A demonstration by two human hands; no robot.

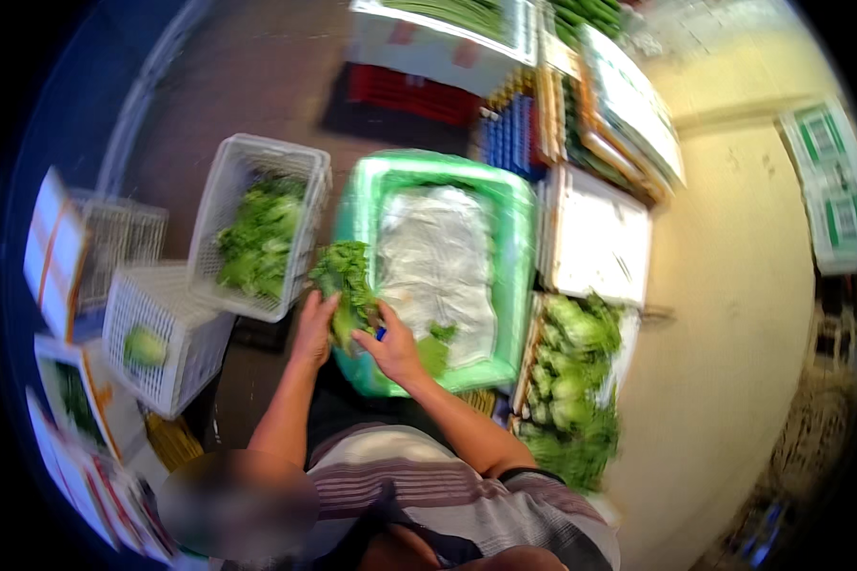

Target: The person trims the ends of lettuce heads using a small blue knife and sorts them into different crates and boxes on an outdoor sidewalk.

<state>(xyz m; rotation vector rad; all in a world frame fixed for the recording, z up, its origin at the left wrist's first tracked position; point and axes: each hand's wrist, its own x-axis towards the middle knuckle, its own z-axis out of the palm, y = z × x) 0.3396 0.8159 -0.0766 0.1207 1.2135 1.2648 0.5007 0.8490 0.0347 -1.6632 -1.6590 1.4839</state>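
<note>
Held in my left hand [316,330] is a head of leafy green lettuce [348,282], its curly leaves pointing away from me and its pale base towards me. My right hand [398,348] is at the other side of the lettuce, the thumb reaching to its base. A small blue item [381,333], blurred and mostly hidden, shows within the right hand's grip. Both hands are over the near left rim of a green plastic tub [514,285], lined with a crumpled whitish sheet [435,264]. Loose leaf pieces [434,355] lie in the tub's near part.
Left of the tub stands a white plastic basket [307,164] with lettuce inside. Another white basket [178,321] is nearer on the left. To the right, pale green lettuces [571,371] are piled beside a white box [600,243]. Stacked crates [414,93] stand beyond the tub.
</note>
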